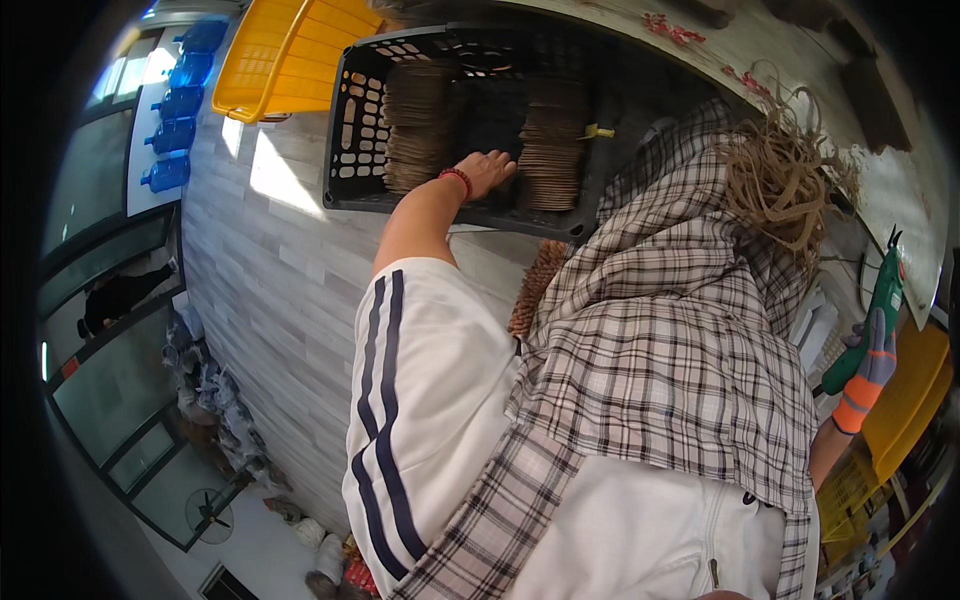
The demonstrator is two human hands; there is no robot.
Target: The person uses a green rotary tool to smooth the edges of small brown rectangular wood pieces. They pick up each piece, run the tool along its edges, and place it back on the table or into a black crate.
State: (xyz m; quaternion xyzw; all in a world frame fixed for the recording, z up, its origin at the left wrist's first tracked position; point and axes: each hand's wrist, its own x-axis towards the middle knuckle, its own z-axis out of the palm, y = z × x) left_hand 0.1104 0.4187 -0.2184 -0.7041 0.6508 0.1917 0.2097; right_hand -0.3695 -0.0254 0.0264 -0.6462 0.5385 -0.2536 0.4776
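Note:
My left hand (487, 173), bare with a red bead bracelet at the wrist, reaches over the near rim of a black plastic crate (360, 112). Its fingers are apart, with the tips close beside the right stack of thin brown pieces (550, 150); whether they touch is unclear. Another stack of brown pieces (415, 125) stands along the crate's left side. Out at the right, my right hand (870, 372) wears a grey and orange glove and is closed around green power shears (886, 285), their dark blades pointing up. A tangle of brown strips (785, 185) lies over plaid cloth (680, 340).
A yellow crate (285, 60) stands beyond the black one, at the left. At upper right runs a pale tabletop (900, 185) with dark pieces and red scraps. A yellow bin (910, 400) sits at far right. Blue water bottles (175, 135) line the left wall.

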